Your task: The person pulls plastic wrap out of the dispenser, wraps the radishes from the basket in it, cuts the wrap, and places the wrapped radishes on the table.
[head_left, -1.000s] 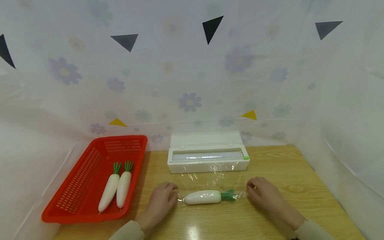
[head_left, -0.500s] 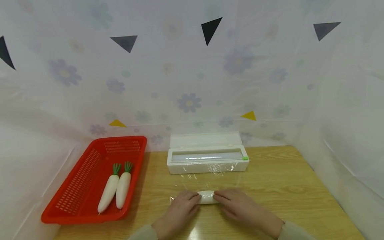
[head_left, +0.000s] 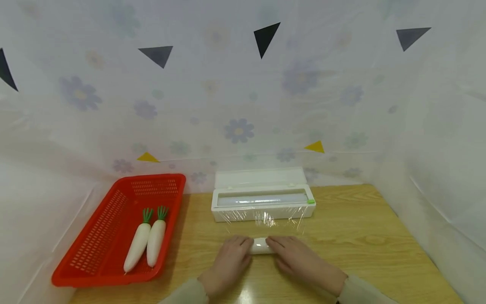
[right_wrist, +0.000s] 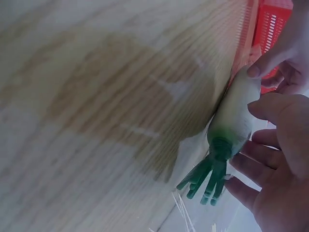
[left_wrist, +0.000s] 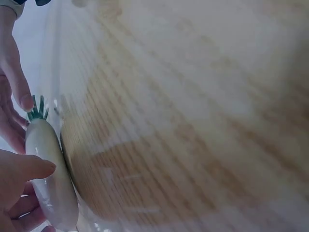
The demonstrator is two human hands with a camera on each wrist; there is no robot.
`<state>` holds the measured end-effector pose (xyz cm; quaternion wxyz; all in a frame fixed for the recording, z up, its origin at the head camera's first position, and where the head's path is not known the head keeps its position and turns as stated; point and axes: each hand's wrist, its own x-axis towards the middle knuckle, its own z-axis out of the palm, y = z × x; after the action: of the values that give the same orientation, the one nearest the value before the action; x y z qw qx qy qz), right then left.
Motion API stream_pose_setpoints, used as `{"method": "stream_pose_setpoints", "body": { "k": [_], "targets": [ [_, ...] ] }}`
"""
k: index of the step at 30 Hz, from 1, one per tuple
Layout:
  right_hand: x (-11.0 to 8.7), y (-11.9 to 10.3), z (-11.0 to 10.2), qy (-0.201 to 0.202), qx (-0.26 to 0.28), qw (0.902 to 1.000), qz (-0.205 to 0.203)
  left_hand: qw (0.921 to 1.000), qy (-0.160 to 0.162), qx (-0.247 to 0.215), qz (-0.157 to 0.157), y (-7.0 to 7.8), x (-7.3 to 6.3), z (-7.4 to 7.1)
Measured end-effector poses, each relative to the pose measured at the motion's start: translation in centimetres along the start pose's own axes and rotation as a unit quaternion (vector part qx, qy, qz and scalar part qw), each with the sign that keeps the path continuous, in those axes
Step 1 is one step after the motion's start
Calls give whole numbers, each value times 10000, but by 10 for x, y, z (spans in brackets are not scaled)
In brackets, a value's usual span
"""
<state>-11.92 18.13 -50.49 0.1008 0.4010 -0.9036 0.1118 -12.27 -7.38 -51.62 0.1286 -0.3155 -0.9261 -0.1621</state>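
A white radish (head_left: 261, 246) with green leaves (right_wrist: 210, 176) lies crosswise on the table, wrapped in clear plastic film. My left hand (head_left: 230, 261) holds its root end, the thumb on the near side and the fingers round the far side. At the leafy end my right hand (head_left: 300, 262) grips it the same way, covering the leaves in the head view. Film (head_left: 265, 220) stretches from the radish back to a white cling film dispenser (head_left: 262, 213), whose lid stands up over the roll (head_left: 262, 198).
To the left stands a red plastic basket (head_left: 106, 279) with two more white radishes (head_left: 137, 248) in it. A flowered white sheet (head_left: 239, 97) hangs behind and around the wooden table (head_left: 364, 228).
Both hands have come inward from the film ends onto the radish. The radish has shifted slightly toward the dispenser, and the film's shine has changed along the dispenser's front.
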Motion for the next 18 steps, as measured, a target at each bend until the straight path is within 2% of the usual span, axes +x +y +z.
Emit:
{"method": "stream_pose_setpoints", "body": {
  "k": [4, 9, 13, 18],
  "targets": [
    [5, 5, 6, -6, -46, 10000, 44, 9997, -111, 156, -139, -5, 5, 4],
    [13, 12, 11, -81, -38, 9999, 88, 9993, -20, 331, -189, -10, 10, 8],
    [20, 17, 13, -199, -102, 9996, 190, 9972, 155, 733, -37, -14, 14, 11],
    [26, 21, 16, -165, -308, 9992, 205, 9948, 106, 1007, 77, -19, 20, 11]
  ]
}}
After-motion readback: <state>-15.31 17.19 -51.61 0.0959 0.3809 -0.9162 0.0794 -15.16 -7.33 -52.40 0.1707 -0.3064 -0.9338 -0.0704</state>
